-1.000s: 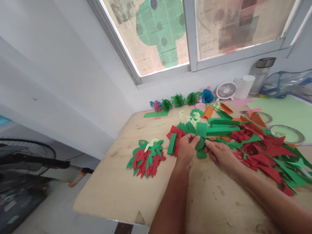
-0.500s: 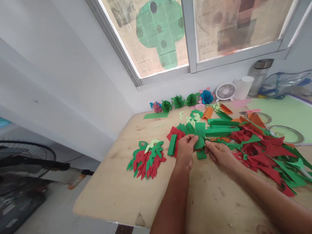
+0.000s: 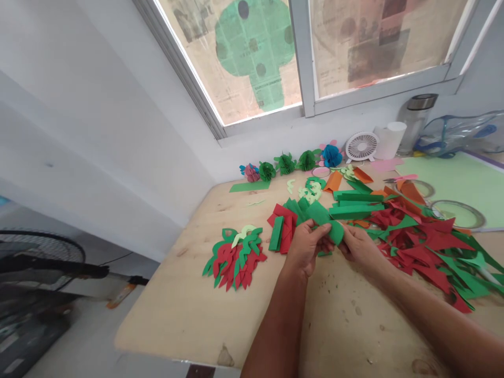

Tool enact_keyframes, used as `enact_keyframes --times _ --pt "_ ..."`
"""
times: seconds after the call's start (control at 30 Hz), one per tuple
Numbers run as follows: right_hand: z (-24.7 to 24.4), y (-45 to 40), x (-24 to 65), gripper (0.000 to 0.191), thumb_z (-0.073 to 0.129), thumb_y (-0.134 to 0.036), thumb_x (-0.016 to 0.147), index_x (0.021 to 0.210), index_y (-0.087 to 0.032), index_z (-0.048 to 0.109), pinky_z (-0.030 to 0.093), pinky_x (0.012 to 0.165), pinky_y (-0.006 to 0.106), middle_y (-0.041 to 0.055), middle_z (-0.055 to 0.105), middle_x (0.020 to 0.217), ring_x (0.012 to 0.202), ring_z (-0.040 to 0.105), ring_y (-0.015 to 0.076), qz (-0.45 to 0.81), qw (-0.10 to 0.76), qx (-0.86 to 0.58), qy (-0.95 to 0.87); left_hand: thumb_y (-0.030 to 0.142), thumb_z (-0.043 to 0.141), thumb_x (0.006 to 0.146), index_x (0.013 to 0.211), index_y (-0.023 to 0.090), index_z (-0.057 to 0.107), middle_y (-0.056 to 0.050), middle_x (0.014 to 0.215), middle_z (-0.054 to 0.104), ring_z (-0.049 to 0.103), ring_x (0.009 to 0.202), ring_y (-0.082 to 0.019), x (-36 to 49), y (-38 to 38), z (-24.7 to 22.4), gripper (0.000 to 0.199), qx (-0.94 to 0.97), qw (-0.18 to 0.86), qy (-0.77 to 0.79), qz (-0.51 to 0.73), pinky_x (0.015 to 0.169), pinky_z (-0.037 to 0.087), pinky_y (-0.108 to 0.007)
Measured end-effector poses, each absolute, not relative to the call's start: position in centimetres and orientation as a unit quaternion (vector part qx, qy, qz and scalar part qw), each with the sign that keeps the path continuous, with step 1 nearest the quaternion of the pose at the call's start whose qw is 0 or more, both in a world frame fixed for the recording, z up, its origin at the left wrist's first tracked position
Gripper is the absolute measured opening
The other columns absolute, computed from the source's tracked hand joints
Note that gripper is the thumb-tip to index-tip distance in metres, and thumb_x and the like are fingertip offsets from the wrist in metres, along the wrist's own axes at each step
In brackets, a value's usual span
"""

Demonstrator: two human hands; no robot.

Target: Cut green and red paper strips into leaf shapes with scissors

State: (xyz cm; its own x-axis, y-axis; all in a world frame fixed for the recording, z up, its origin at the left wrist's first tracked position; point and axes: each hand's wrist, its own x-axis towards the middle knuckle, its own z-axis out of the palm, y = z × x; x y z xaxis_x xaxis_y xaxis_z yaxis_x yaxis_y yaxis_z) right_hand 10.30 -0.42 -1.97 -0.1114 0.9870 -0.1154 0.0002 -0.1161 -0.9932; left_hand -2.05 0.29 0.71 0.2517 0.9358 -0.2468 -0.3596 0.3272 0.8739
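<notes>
Above the table's middle, my left hand [image 3: 309,244] is closed on a piece of folded green paper [image 3: 336,232], with the thumb on top. At the paper's right edge my right hand [image 3: 357,242] pinches it between closed fingers; the fingertips are partly hidden. Just behind the hands another green paper piece [image 3: 318,211] shows. Left of them lie a folded green strip [image 3: 276,233] and red paper pieces [image 3: 289,227]. Further left, red and green leaf-shaped cutouts [image 3: 238,262] form a fanned pile.
Red and green paper scraps [image 3: 429,241] heap up on the right. Tape rolls [image 3: 459,214] and pink-handled scissors [image 3: 405,179] lie beyond. Along the wall stand paper pom-poms [image 3: 285,164], a small white fan [image 3: 362,147] and a bottle [image 3: 418,126].
The green paper in my hands has tilted and shifted slightly right. My right hand has moved a little right and now grips the paper's edge.
</notes>
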Motion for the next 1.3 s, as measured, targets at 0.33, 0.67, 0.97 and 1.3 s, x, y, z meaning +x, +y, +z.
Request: enact_keyframes --times 0.33,0.67,0.97,1.3 --pt "-0.8 -0.9 10.3 0.054 0.049 -0.068 0.074 0.051 -0.021 0.038 0.014 0.038 0.023 -0.0085 0.028 0.038 0.036 0.020 0.0055 0.546 0.471 -0.496 -0.484 0.038 0.077 0.055 0.060 0.015 0.052 0.006 0.042 0.044 0.036 0.037 -0.005 -1.9 0.3 0.8 0.035 0.369 0.688 0.416 0.467 0.042 0.027 -0.020" --pt "-0.4 -1.1 10.6 0.051 0.052 -0.066 0.075 0.055 -0.020 0.041 0.010 0.040 0.023 -0.0097 0.026 0.038 0.037 0.017 0.0055 0.589 0.469 -0.466 -0.465 0.038 0.076 0.058 0.061 0.016 0.047 0.005 0.046 0.050 0.040 0.039 -0.005 -2.2 0.4 1.0 0.036 0.357 0.670 0.411 0.505 0.043 0.029 -0.019" --pt "-0.3 -1.2 10.7 0.049 0.051 -0.062 0.079 0.055 -0.020 0.043 0.011 0.040 0.024 -0.0076 0.029 0.042 0.039 0.018 0.0065 0.632 0.461 -0.426 -0.455 0.031 0.075 0.055 0.071 0.013 0.058 0.002 0.051 0.055 0.045 0.042 -0.006 -1.9 0.3 1.2 0.029 0.345 0.656 0.417 0.526 0.044 0.033 -0.020" --pt "0.0 -1.4 10.8 0.046 0.055 -0.059 0.078 0.058 -0.019 0.045 0.010 0.040 0.024 -0.0083 0.031 0.041 0.039 0.018 0.0057 0.658 0.441 -0.408 -0.454 0.026 0.068 0.060 0.066 0.014 0.057 0.004 0.047 0.052 0.043 0.041 -0.006 -1.8 0.0 1.8 0.017 0.391 0.607 0.435 0.538 0.044 0.032 -0.020"
